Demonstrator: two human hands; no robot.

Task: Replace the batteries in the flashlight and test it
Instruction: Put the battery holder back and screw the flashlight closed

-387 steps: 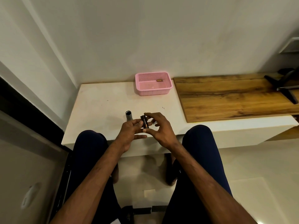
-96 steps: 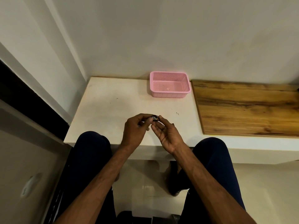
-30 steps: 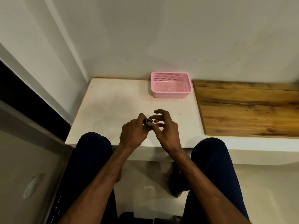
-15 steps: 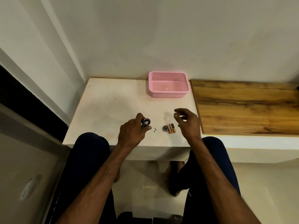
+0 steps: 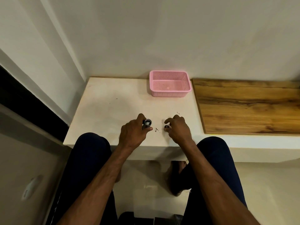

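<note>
Two hands busy: left hand (image 5: 133, 133) grips the flashlight (image 5: 147, 123), end turned upward (likely for loading); right hand (image 5: 178, 131) curls over a dark cap (image 5: 166, 127), grasp unclear.

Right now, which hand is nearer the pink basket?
Right. The right hand is straight in front of the pink basket; the left hand, gripping the flashlight, is off to its left.

The flashlight (image 5: 146, 125) is black, the basket (image 5: 168, 93) pink mesh, the board (image 5: 243, 111) brown wood-grain.
</note>
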